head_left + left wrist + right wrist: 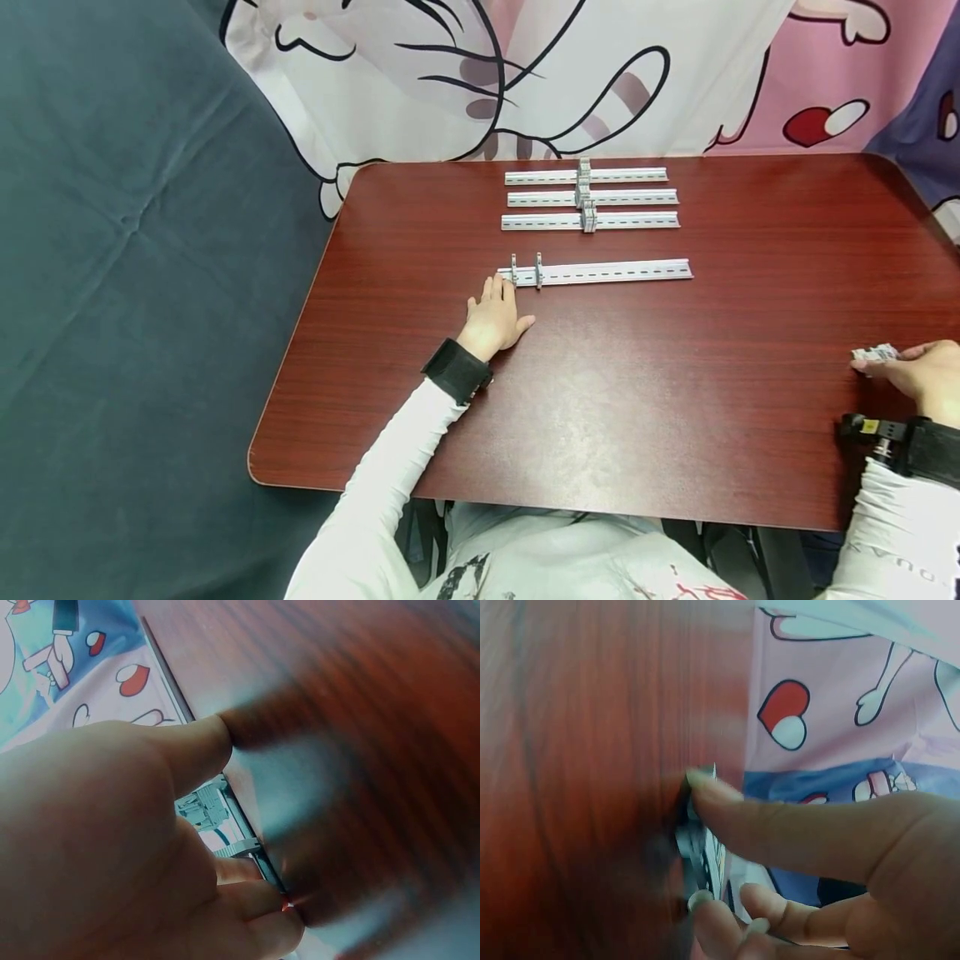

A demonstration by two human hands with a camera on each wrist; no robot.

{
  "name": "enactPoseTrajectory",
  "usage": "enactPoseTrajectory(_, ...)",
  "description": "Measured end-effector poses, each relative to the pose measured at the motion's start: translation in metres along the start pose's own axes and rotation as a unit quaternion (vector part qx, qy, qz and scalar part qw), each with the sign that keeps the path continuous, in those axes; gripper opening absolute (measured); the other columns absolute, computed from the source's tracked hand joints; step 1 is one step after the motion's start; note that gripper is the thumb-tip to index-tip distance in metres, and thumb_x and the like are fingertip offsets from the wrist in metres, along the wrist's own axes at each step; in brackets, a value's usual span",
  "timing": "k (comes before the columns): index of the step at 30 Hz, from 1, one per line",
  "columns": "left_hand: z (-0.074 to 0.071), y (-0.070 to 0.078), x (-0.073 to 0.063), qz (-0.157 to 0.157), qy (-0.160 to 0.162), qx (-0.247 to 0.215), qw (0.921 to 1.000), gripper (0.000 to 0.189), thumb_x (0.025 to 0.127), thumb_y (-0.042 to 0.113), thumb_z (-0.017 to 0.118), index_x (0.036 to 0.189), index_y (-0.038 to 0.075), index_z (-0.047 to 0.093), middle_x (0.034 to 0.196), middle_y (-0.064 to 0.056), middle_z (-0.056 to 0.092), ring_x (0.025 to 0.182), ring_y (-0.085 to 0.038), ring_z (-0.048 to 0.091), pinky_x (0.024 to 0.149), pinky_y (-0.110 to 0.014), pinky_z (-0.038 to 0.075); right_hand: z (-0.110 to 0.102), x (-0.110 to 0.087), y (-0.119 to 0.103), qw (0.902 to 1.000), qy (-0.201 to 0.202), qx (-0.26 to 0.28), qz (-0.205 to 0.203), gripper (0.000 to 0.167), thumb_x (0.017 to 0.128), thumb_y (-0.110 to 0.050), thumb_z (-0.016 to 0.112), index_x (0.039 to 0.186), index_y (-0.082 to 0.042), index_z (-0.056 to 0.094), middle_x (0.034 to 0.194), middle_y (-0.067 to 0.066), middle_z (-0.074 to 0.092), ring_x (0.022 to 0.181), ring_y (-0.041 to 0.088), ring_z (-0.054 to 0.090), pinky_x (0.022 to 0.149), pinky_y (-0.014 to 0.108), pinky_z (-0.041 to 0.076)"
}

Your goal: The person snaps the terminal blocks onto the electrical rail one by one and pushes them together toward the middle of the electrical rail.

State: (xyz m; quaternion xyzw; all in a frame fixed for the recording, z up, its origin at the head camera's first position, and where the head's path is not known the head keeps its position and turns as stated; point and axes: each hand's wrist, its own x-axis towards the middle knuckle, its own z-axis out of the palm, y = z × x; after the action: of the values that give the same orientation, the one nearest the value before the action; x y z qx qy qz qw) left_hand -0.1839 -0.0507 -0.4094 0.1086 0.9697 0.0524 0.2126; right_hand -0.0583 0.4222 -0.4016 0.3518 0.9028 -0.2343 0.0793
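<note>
My left hand (495, 321) lies at the left end of the front slotted mounting rail (615, 272), its extended fingertips on the near edge and the thumb spread to the side. Two thin grey clips (538, 272) stand upright on that rail just beyond the fingers. Over at the right side of the table, my right hand (926, 375) pinches a small light-grey terminal block (876, 352) between thumb and fingers, low over the wood. In the right wrist view, the thumb and fingertips grip the block (712, 859) at opposite ends and partly cover it.
Three more slotted rails lie parallel at the back, among them the nearest rail (637, 221), each with a cluster of grey blocks (588, 217) near its middle. The reddish-brown table (637, 400) has a printed curtain (600, 83) along its far edge.
</note>
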Motion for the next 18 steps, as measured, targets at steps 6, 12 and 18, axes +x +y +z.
enactPoseTrajectory(6, 0.001, -0.001, 0.001, -0.001, 0.004, 0.007, 1.0000, 0.079, 0.101, 0.050, 0.040, 0.154, 0.002, 0.009, 0.163, -0.016, 0.004, 0.152, -0.027, 0.004, 0.119, -0.051, 0.021, 0.004, 0.002, -0.014, 0.9986, -0.013, -0.032, -0.039, 0.061, 0.081, -0.038, 0.072, 0.103, 0.016, 0.054, 0.083, 0.030, 0.052, 0.079, 0.038, 0.044, 0.054, 0.034, 0.036)
enactPoseTrajectory(12, 0.001, -0.002, 0.003, -0.001, -0.001, 0.000, 1.0000, 0.079, 0.100, 0.050, 0.040, 0.155, 0.002, 0.008, 0.163, -0.016, 0.003, 0.152, -0.026, 0.003, 0.119, -0.051, 0.020, 0.010, 0.002, -0.025, 0.9945, -0.025, -0.029, -0.098, 0.069, 0.085, -0.039, 0.068, 0.123, 0.014, 0.046, 0.106, 0.039, 0.046, 0.092, 0.048, 0.042, 0.057, 0.036, 0.037)
enactPoseTrajectory(18, 0.003, -0.001, 0.005, 0.003, -0.001, -0.001, 1.0000, 0.078, 0.101, 0.049, 0.040, 0.155, 0.003, 0.009, 0.163, -0.016, 0.004, 0.152, -0.027, 0.003, 0.119, -0.051, 0.019, 0.015, 0.001, -0.034, 0.9872, -0.006, -0.024, -0.158, 0.056, 0.091, -0.037, 0.062, 0.120, 0.010, 0.052, 0.103, 0.038, 0.053, 0.091, 0.046, 0.047, 0.059, 0.034, 0.035)
